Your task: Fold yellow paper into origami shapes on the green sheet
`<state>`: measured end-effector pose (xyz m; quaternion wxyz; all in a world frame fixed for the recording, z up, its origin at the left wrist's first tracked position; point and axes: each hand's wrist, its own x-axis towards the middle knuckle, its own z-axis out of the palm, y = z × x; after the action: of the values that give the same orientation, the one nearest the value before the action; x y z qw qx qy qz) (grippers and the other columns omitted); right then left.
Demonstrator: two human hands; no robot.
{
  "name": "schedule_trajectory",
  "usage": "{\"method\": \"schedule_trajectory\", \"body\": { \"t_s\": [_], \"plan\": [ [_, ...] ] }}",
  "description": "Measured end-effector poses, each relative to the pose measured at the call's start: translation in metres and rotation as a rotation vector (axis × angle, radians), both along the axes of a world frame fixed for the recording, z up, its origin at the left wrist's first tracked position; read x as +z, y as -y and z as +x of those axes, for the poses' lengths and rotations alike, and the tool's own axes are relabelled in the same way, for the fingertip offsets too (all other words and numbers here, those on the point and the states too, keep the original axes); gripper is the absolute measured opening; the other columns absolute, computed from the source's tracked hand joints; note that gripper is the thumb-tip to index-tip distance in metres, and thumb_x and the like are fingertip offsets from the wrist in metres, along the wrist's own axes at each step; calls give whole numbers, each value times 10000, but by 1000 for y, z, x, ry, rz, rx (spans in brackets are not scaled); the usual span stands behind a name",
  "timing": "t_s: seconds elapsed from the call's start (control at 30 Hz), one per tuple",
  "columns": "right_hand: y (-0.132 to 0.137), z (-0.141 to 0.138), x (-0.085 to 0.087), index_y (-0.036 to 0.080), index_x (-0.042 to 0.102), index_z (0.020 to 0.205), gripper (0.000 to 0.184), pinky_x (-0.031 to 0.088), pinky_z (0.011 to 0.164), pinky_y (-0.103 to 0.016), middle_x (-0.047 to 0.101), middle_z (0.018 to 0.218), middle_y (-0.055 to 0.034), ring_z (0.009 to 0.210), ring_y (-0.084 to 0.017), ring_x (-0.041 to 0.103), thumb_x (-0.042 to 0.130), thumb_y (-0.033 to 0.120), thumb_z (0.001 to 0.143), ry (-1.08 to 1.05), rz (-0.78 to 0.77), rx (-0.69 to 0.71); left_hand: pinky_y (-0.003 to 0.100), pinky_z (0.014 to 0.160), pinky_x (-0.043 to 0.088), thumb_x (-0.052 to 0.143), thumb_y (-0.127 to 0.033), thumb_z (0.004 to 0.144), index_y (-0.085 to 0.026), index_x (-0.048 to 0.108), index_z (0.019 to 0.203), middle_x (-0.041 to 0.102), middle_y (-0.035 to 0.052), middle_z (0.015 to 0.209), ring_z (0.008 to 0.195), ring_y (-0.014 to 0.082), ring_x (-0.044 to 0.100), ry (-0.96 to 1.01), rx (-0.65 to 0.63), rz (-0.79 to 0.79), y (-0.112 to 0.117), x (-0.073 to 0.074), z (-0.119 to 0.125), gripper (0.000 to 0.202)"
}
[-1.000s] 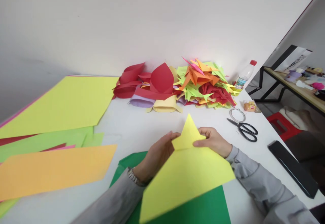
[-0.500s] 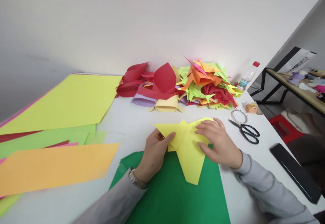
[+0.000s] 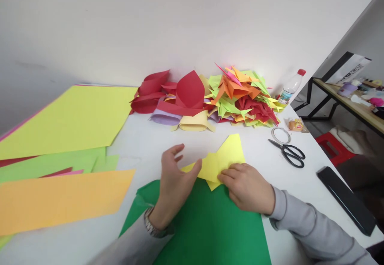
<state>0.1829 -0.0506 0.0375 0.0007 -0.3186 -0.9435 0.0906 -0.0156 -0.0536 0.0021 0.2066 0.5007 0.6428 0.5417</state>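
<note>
Yellow folded paper (image 3: pixel 220 163) lies flat on the bench, half on the green sheet (image 3: pixel 207 225) near the front edge, likely laid down so a crease can be pressed hard against a firm surface. Right hand (image 3: pixel 247 187) lies palm down on its lower part, fingers (image 3: pixel 229 173) together and pressing. Left hand (image 3: pixel 174 181) stands on its edge, thumb touching the paper's left point, fingers apart and lifted. Scissors (image 3: pixel 288 153) lie toward the right edge.
</note>
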Motion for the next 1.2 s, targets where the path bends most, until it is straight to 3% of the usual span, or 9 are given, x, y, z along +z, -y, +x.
{"method": "schedule_trajectory", "body": {
  "t_s": [0.1,0.2,0.27,0.37,0.53,0.73,0.87,1.0,1.2],
  "plan": [
    [0,0,2,162,584,1140,340,423,806,-334,683,1004,-91,922,-212,586,513,124,810,13,9,10,449,926,449,662,-344,774,-212,546,1040,591,96,1112,1093,275,548,-419,-316,249,-1,3,-9,319],
    [0,0,5,159,601,1105,283,425,750,-323,697,965,-78,843,-201,603,507,135,840,47,23,1,429,860,465,729,-465,718,-207,585,1042,625,102,1101,1019,276,572,-679,-727,194,2,6,-11,439],
    [0,1,8,162,622,1055,238,422,714,-315,707,933,-65,797,-194,611,497,133,855,71,22,-6,429,834,473,736,-518,697,-186,591,1047,638,110,1076,978,276,576,-772,-833,104,3,5,-9,504],
    [0,2,10,170,645,995,217,421,696,-305,718,894,-53,771,-188,623,486,113,859,73,-1,-8,418,842,478,634,-394,825,-166,594,1028,656,103,1030,955,260,578,-852,-900,92,4,0,-6,308],
    [-13,10,13,205,676,1015,270,448,760,-304,733,925,-56,825,-186,660,421,247,939,-167,-210,-136,411,875,469,447,-120,849,-159,607,976,675,102,987,948,250,585,-888,-879,191,4,-1,-7,208],
    [-47,28,2,162,695,1033,677,488,815,-355,739,881,-83,844,-213,674,332,712,877,-794,-842,-503,364,707,492,362,-295,928,-192,550,891,650,74,846,784,225,615,-550,-709,-101,0,0,-6,217],
    [-56,28,-13,180,669,1053,668,496,865,-374,718,1002,-82,952,-231,663,438,754,801,-1077,-1049,-580,359,710,499,406,-373,908,-218,482,1029,673,52,856,791,236,660,-396,-575,-203,-6,-7,-5,211],
    [-57,23,-30,190,584,1110,535,507,867,-364,686,1096,-71,995,-225,644,739,488,694,-1100,-908,-564,365,700,508,413,-367,902,-200,470,1073,671,72,909,781,237,659,-464,-506,-152,-12,-17,-4,246],
    [-58,21,-45,187,423,1275,641,489,630,-312,691,805,-15,674,-186,630,682,357,714,-876,-544,-729,407,757,513,443,-286,903,-168,539,1018,636,96,926,855,257,595,-698,-431,15,-13,-22,0,190]
  ]
}}
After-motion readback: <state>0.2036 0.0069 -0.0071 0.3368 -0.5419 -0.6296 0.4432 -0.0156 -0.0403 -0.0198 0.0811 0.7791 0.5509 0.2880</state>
